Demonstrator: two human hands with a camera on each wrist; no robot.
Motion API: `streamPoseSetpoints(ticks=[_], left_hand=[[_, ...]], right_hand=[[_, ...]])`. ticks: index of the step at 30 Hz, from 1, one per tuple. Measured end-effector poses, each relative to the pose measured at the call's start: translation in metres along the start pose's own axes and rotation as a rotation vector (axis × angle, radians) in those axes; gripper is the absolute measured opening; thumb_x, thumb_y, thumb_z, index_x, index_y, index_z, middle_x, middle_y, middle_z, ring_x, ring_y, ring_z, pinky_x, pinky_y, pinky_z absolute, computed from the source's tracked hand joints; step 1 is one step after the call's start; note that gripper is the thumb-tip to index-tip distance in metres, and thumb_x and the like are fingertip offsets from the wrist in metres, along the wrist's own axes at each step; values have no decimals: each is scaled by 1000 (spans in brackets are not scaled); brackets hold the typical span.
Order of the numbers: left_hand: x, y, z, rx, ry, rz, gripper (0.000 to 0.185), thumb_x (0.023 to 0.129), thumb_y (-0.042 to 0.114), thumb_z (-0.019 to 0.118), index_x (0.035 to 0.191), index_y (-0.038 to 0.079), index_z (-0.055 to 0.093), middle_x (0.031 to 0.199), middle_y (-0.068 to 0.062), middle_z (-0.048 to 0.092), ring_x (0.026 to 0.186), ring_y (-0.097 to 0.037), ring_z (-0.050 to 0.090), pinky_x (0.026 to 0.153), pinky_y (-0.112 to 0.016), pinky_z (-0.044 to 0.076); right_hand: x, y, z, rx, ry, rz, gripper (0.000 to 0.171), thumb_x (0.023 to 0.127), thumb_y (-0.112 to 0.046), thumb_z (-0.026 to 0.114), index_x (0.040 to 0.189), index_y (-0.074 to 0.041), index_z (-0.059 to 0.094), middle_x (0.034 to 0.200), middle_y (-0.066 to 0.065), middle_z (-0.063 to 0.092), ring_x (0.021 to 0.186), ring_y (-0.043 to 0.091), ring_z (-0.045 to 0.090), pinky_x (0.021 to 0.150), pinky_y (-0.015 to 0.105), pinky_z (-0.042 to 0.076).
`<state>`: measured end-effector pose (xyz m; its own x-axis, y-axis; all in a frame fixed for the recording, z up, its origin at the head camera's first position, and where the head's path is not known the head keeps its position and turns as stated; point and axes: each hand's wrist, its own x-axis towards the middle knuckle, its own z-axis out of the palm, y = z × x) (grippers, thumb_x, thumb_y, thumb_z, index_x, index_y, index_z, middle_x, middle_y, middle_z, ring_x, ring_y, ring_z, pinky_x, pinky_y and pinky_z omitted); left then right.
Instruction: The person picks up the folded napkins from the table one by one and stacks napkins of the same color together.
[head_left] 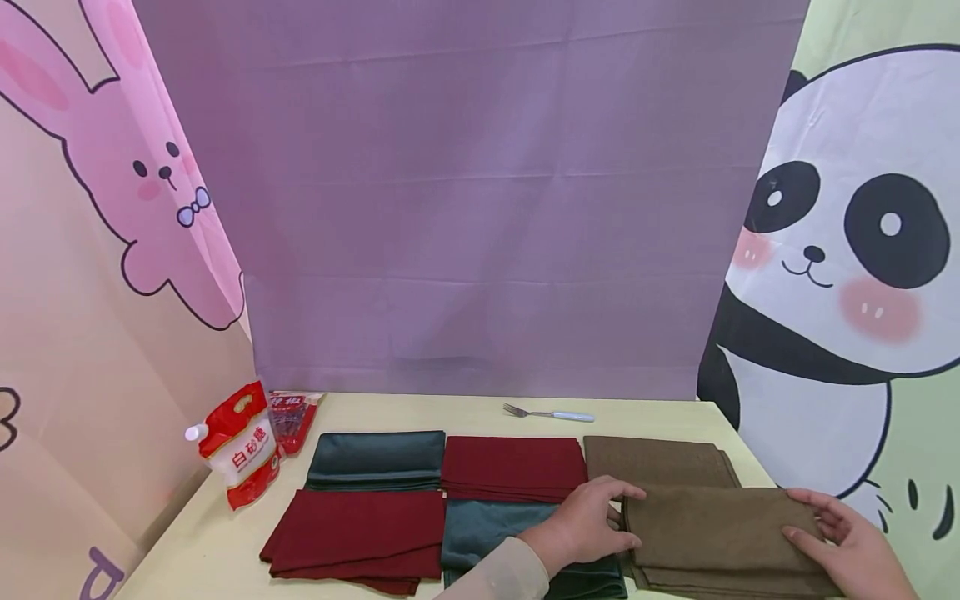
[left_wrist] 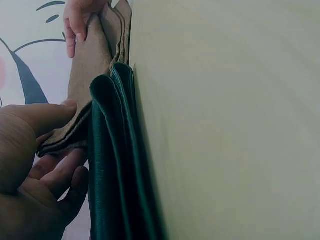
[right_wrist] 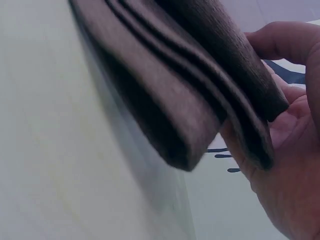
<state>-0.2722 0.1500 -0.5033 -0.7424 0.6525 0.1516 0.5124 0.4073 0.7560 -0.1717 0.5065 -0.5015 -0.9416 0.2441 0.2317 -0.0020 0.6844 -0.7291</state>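
A folded brown cloth (head_left: 720, 529) lies at the front right of the table, held by its two sides. My left hand (head_left: 581, 525) grips its left edge, thumb on top and fingers beneath, as the left wrist view shows. At the opposite edge my right hand (head_left: 851, 537) pinches the layers, which hang in loose folds (right_wrist: 200, 75) in the right wrist view. Behind it lies another folded brown cloth (head_left: 660, 461). Right beside my left hand is a folded teal cloth (head_left: 491, 525), partly hidden by my forearm.
A red cloth (head_left: 513, 467) lies behind the teal one. To the left are another red cloth (head_left: 360, 533) and a dark teal cloth (head_left: 378, 458). A fork (head_left: 551, 413) rests at the back; a red-and-white bag (head_left: 243, 450) and a red packet (head_left: 291, 417) stand back left.
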Motion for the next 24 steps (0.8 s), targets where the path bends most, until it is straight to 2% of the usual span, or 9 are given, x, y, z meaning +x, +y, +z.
streamPoseSetpoints(ticks=[3, 7, 15, 24], left_hand=[[0, 0, 0, -47, -16, 13, 58, 86, 15, 89, 137, 32, 66, 129, 17, 59, 87, 5, 63, 74, -16, 54], [0, 1, -1, -115, -8, 31, 58, 87, 13, 88, 138, 29, 64, 131, 16, 57, 84, 5, 64, 76, -17, 54], [-1, 3, -1, -135, 26, 48, 62, 87, 18, 89, 141, 28, 60, 129, 16, 53, 85, 3, 55, 75, -17, 53], [1, 4, -5, -156, 77, 50, 67, 86, 11, 89, 142, 29, 57, 132, 16, 49, 97, 1, 51, 75, -19, 51]], right_hand=[[0, -2, 0, 17, 28, 13, 62, 95, -20, 81, 137, 14, 51, 100, -26, 60, 83, -7, 58, 65, 22, 52], [0, -2, 1, 45, 32, 21, 63, 95, -18, 80, 139, 14, 48, 102, -25, 60, 84, -5, 59, 65, 25, 54], [-3, 1, 2, 146, -17, 5, 62, 96, -7, 77, 146, 8, 44, 102, -29, 62, 85, -1, 65, 64, 34, 59], [-4, 1, 4, 197, -59, -103, 67, 92, 8, 74, 150, 2, 42, 115, -33, 59, 96, -6, 64, 68, 28, 59]])
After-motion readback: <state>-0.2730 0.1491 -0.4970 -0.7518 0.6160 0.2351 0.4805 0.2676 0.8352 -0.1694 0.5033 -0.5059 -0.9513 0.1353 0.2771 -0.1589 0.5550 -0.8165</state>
